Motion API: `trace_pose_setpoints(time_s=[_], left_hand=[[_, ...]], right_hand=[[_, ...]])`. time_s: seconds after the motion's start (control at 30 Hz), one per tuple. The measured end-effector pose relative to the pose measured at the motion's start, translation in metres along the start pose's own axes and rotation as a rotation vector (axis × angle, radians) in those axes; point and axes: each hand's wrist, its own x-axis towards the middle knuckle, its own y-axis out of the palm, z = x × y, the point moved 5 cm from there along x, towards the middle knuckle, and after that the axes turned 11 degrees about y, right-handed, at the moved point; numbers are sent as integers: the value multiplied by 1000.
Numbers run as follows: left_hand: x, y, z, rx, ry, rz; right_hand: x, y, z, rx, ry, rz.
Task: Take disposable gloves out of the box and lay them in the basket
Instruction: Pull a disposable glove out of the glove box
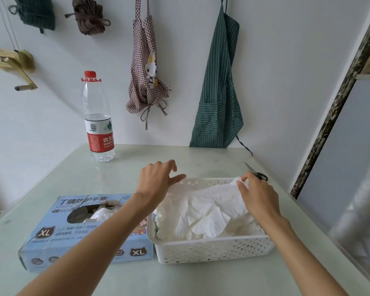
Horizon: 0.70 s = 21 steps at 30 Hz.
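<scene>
Gloves [209,212] lie piled in the white basket [214,249] on the table [137,280] — white, crumpled, filling it almost to the rim. The right hand [259,195] pinches the cuff of the top glove at the far right corner of the basket. The left hand [160,178] hovers with relaxed, spread fingers over the far left corner, holding nothing. Just left of the basket, touching it, lies the blue glove box [73,231] — more white gloves show in its opening. Behind stands a water bottle [98,122]
</scene>
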Motion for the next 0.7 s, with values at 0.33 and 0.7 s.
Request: trace_pose_setpoints(time_s=[0.33,0.7], left_hand=[[-32,-48,-7,-132,-22,-73],[-53,-42,-25,-157,125,627]], right_hand=[[-7,-18,-8,-20,-106,-89],[-37,5,7,-65,-325,504]])
